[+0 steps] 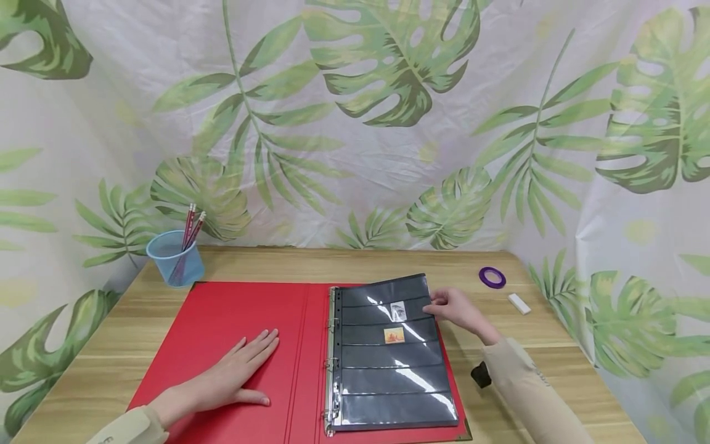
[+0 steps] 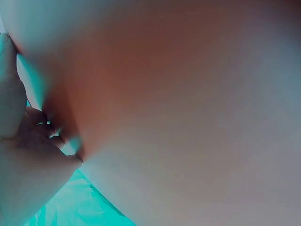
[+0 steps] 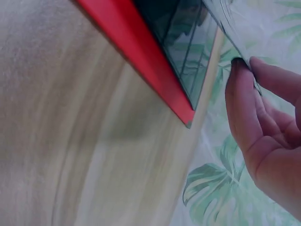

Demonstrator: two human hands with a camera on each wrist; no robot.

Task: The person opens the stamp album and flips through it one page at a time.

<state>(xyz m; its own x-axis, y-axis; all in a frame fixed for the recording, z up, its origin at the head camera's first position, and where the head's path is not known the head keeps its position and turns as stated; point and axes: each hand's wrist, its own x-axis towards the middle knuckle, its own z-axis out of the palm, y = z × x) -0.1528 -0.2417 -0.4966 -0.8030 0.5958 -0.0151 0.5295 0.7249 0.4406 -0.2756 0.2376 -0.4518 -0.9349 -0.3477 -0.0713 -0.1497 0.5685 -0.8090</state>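
Note:
A red ring binder (image 1: 244,308) lies spread out on the table, its metal rings (image 1: 331,364) holding black stamp-album pages (image 1: 394,379). Two stamps sit in the strips of the top page: a grey-white one (image 1: 398,311) and an orange-yellow one (image 1: 394,335) below it. My right hand (image 1: 457,311) pinches the outer edge of the top page near its upper corner. In the right wrist view, thumb and fingers grip that lifted page (image 3: 228,30), apart from the sheet beneath. My left hand (image 1: 238,373) rests with straight fingers on the inside of the red cover.
At the back left stands a blue mesh cup (image 1: 176,262) with several pencils (image 1: 191,231). To the right lie a purple tape roll (image 1: 492,277) and a white eraser (image 1: 519,303). A small black object (image 1: 481,374) is partly behind the right sleeve. Leaf-patterned cloth (image 1: 388,154) surrounds the table.

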